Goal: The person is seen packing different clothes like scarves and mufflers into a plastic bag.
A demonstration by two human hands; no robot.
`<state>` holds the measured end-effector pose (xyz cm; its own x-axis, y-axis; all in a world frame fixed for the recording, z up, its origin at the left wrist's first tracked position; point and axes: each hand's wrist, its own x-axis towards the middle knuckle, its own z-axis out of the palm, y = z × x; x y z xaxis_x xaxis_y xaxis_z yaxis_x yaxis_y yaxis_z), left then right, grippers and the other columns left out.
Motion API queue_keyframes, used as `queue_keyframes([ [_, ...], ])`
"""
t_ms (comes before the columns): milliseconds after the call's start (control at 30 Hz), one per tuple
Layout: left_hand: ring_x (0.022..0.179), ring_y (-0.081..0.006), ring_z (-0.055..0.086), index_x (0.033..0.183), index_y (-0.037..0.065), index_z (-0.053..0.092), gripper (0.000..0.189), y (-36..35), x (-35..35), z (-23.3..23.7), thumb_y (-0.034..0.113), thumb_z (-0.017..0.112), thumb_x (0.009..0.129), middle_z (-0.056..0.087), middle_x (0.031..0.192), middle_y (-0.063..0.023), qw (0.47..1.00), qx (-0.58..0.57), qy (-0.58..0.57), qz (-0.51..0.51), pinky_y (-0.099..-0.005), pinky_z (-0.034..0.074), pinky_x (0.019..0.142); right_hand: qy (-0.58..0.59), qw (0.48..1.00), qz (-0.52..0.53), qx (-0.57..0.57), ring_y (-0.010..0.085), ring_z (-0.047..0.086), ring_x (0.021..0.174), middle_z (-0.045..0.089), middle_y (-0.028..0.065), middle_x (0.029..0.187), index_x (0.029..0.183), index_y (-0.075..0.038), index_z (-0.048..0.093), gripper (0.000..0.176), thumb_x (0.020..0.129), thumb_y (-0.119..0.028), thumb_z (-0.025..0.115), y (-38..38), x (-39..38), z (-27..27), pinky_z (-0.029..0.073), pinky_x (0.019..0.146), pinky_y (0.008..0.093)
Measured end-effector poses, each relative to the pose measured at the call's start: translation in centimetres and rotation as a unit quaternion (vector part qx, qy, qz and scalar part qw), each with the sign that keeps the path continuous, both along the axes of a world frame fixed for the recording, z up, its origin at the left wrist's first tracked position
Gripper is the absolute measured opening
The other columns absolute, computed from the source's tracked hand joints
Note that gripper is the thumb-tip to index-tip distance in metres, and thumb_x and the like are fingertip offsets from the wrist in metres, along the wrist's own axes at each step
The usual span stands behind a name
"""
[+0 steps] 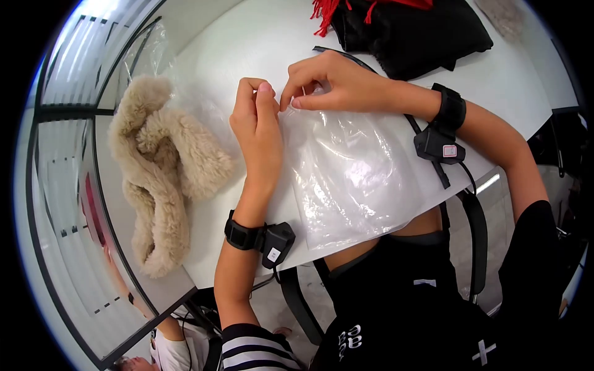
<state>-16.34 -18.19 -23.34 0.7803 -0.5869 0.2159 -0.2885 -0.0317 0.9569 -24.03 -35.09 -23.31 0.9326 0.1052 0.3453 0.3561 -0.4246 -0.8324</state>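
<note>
A clear plastic bag (349,179) lies flat on the white table in front of my body, its upper edge by my hands. My right hand (331,80) pinches that upper edge between thumb and fingers. Close beside it, my left hand (257,123) is raised with thumb and index finger pressed together. Whatever is between those fingertips is too small to make out. A fluffy beige scarf (154,185) rests left of my left hand, folded over itself. Another clear plastic wrapper (210,114) lies between the scarf and my left hand.
Folded black cloth (421,37) with red fringe (325,15) sits at the table's far side. Black straps with small cabled boxes (278,244) are on both wrists. A glass partition (68,204) borders the left side. Another person (185,340) is beyond it, lower left.
</note>
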Motion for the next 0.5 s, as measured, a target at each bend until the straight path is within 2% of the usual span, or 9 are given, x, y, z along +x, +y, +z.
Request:
queue_keyframes([
  [200,0.055,-0.0035,0.034,0.085,0.003,0.049,0.022,-0.11,-0.09,0.01,0.018,0.046,0.101,0.045,0.062,0.0024,1.000,0.004,0.006,0.006,-0.0240,0.026,0.050,-0.009,1.000,0.000,-0.017,0.0122,0.054,0.070,0.057,0.0024,0.076,0.095,-0.005,0.073,0.015,0.088,-0.014,0.063,0.00,0.05,-0.32,0.043,0.066,0.0271],
  [400,0.057,-0.0034,0.033,0.084,0.004,0.049,0.021,-0.15,-0.16,0.09,0.017,0.047,0.101,0.041,0.062,0.0036,1.000,-0.002,0.012,0.002,-0.0234,0.025,0.050,-0.002,0.999,-0.026,-0.037,0.0112,0.055,0.068,0.059,0.0017,0.070,0.095,-0.007,0.066,0.012,0.086,-0.013,0.061,0.19,0.12,-0.16,0.042,0.065,0.0266],
  [500,0.057,-0.0035,0.033,0.084,0.003,0.049,0.021,-0.19,-0.14,-0.01,0.017,0.047,0.101,0.041,0.062,0.0035,1.000,-0.002,0.022,-0.005,-0.0235,0.026,0.051,-0.015,0.999,-0.017,-0.025,0.0115,0.056,0.070,0.062,0.0013,0.076,0.094,-0.006,0.065,0.011,0.087,-0.014,0.061,0.13,0.30,-0.61,0.044,0.067,0.0277],
])
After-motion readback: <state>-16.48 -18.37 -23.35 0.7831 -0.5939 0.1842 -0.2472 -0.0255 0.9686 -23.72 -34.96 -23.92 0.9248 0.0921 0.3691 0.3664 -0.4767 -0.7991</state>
